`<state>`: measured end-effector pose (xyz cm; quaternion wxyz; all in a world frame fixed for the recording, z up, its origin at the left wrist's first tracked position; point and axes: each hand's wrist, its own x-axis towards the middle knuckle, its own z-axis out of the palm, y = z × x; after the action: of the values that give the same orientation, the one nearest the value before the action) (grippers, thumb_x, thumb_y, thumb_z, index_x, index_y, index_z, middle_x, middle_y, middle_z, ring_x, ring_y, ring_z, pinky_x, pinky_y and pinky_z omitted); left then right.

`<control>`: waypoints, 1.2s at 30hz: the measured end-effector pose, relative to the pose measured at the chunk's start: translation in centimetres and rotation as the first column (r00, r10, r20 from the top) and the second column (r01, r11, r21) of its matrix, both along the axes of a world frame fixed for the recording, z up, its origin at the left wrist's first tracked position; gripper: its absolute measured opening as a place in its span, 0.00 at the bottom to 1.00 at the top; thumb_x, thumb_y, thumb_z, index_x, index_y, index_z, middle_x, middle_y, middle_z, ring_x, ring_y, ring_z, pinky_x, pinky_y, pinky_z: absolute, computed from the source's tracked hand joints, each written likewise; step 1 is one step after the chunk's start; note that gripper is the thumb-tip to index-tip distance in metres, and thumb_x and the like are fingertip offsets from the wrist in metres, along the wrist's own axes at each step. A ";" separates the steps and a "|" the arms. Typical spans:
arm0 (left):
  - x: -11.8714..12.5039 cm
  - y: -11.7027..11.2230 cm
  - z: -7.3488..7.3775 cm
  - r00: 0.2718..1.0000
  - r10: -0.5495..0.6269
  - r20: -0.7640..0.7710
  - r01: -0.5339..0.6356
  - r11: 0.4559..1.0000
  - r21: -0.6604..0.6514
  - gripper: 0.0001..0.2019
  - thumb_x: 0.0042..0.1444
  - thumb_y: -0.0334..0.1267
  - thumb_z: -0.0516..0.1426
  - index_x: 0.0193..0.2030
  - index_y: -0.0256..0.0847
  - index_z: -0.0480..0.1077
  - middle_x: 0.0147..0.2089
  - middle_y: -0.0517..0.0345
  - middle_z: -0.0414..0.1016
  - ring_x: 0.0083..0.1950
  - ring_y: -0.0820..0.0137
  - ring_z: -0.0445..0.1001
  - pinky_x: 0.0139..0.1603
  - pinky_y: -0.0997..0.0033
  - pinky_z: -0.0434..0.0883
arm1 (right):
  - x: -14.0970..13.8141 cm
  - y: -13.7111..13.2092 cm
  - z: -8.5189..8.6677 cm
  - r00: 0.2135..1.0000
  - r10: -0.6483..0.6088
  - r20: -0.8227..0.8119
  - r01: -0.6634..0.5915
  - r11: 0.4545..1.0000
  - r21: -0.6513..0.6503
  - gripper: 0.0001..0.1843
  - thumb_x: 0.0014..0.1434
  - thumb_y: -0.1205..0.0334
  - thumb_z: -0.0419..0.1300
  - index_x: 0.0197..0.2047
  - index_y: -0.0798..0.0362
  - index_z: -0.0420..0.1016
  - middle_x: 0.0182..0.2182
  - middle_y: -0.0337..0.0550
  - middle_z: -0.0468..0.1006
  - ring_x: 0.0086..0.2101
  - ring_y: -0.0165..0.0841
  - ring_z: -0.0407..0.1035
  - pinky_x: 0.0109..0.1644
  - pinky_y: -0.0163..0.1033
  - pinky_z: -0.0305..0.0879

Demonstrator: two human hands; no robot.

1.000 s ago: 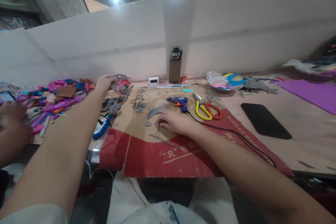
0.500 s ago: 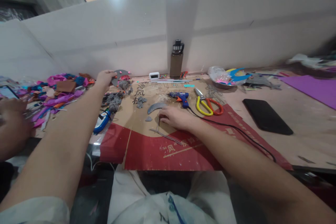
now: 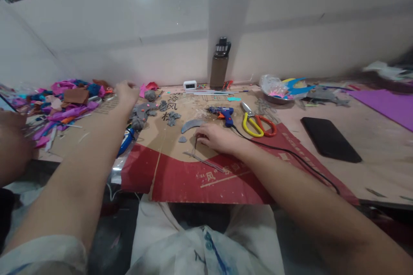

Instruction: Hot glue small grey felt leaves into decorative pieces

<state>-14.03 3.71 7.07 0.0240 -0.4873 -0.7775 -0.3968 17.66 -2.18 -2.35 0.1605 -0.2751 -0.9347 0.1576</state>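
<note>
The right hand point(image 3: 211, 136) has its thumb and fingers closed on a thin grey strip point(image 3: 194, 149), above the cardboard point(image 3: 183, 185); a longer grey strip point(image 3: 208, 163) lies by its lower end. The curved grey piece point(image 3: 191, 125) is just beside those fingertips, with a small grey triangle point(image 3: 182, 139) near. The left hand point(image 3: 127, 91) is over the back of the surface point(image 3: 383, 146), near the grey piece with pink dots point(image 3: 149, 107); its fingers are too blurred to tell whether they grip anything. To handle the strip well, a light pinch near one end should keep it from bending, and a steady right wrist would help while the left arm is stretched out. Best keep the strip away from the glue gun's nozzle point(image 3: 211, 110), which may be hot, and the sleeve off the scraps.
</note>
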 end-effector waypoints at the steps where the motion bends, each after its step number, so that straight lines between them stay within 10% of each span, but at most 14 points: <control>1: 1.1 -0.5 -0.2 0.999 -0.035 -0.021 0.035 0.999 0.000 0.13 0.52 0.32 0.60 0.45 0.29 0.74 0.43 0.46 0.75 0.47 0.62 0.71 0.50 0.63 0.67 | 0.1 0.1 0.0 1.000 -0.008 -0.023 0.008 1.000 0.004 0.08 0.60 0.68 0.56 0.40 0.56 0.76 0.38 0.47 0.76 0.39 0.34 0.68 0.44 0.38 0.62; 3: 3.7 -2.0 -1.0 0.950 -0.301 -0.079 0.296 0.953 -0.068 0.11 0.52 0.36 0.60 0.40 0.33 0.76 0.36 0.52 0.77 0.39 0.67 0.73 0.43 0.68 0.68 | 0.2 0.3 0.0 0.997 -0.033 -0.077 0.035 0.999 0.021 0.08 0.60 0.68 0.56 0.39 0.55 0.76 0.37 0.46 0.77 0.39 0.33 0.69 0.45 0.38 0.62; 6: 7.3 -4.7 -2.6 0.746 -0.664 -0.050 0.618 0.718 -0.320 0.09 0.50 0.39 0.60 0.36 0.37 0.77 0.34 0.56 0.79 0.35 0.70 0.73 0.39 0.72 0.67 | 0.6 0.8 -0.1 0.982 -0.096 -0.162 0.106 0.993 0.052 0.09 0.60 0.67 0.55 0.39 0.54 0.77 0.37 0.46 0.77 0.39 0.34 0.69 0.45 0.38 0.62; 11: 9.3 -6.6 -5.1 0.567 -0.821 -0.067 0.607 0.472 -0.640 0.09 0.49 0.38 0.59 0.36 0.40 0.77 0.32 0.60 0.79 0.33 0.72 0.73 0.34 0.76 0.63 | 0.9 1.3 0.0 0.950 -0.224 -0.218 0.244 0.967 0.070 0.09 0.60 0.68 0.55 0.37 0.55 0.77 0.36 0.46 0.78 0.38 0.34 0.70 0.44 0.38 0.62; 26: 10.1 -6.9 -5.7 0.537 -0.843 0.041 0.628 0.367 -0.686 0.08 0.44 0.40 0.62 0.32 0.42 0.75 0.30 0.59 0.76 0.30 0.70 0.70 0.31 0.74 0.59 | 0.7 0.7 0.3 0.961 -0.239 -0.141 0.244 0.970 0.018 0.09 0.59 0.68 0.55 0.36 0.57 0.78 0.35 0.48 0.78 0.37 0.34 0.69 0.43 0.37 0.62; 36: 11.5 -7.4 -4.9 0.542 -0.832 -0.119 0.537 0.452 -0.713 0.05 0.46 0.34 0.57 0.25 0.40 0.75 0.23 0.56 0.73 0.25 0.71 0.66 0.29 0.71 0.57 | 0.6 1.1 -0.4 0.970 -0.212 -0.123 0.218 0.975 0.033 0.10 0.60 0.66 0.55 0.37 0.56 0.78 0.35 0.48 0.78 0.37 0.34 0.69 0.43 0.37 0.61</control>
<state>-2.48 -3.73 2.15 -0.1181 -0.8242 -0.5533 0.0242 18.21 -1.11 -2.72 0.2381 -0.3610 -0.8917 0.1335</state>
